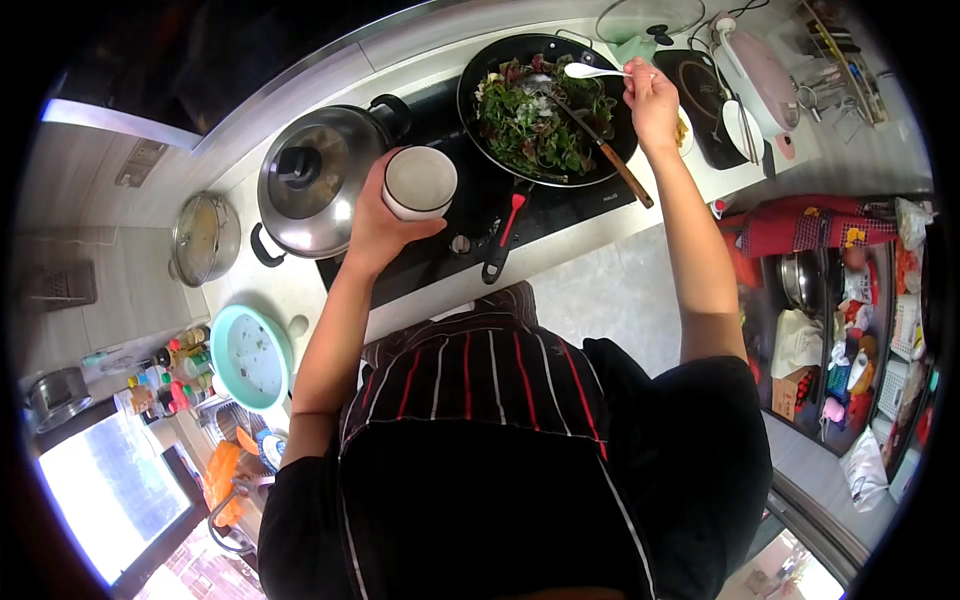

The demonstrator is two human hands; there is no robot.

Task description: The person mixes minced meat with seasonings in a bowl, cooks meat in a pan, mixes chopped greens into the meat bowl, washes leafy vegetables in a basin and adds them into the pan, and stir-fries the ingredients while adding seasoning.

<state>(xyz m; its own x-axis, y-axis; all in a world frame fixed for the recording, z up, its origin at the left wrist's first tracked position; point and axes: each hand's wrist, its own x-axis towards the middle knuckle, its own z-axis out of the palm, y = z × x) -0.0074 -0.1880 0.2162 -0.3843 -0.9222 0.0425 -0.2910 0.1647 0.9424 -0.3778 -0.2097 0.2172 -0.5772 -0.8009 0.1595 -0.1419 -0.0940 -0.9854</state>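
My left hand [378, 225] is wrapped round a white cup [420, 181] with a dark rim line; something pale shows inside. It is held above the stove, in front of the steel pot's lid. My right hand [652, 103] grips a white spoon [590, 71] by its handle, the bowl of it above the far right side of the wok. In the black wok [470, 130] lie leafy greens [525, 125] with a white patch of small bits near the middle. A spatula with a wooden handle [624, 174] rests in the wok, its handle over the near right rim.
A lidded steel pot [325, 215] stands left of the wok. The wok's black and red handle [508, 228] points toward me. Further left are a glass-lidded pan [205, 240] and a turquoise basin [250, 358]. At right, a white bowl with chopsticks [742, 132] sits on a small cooktop.
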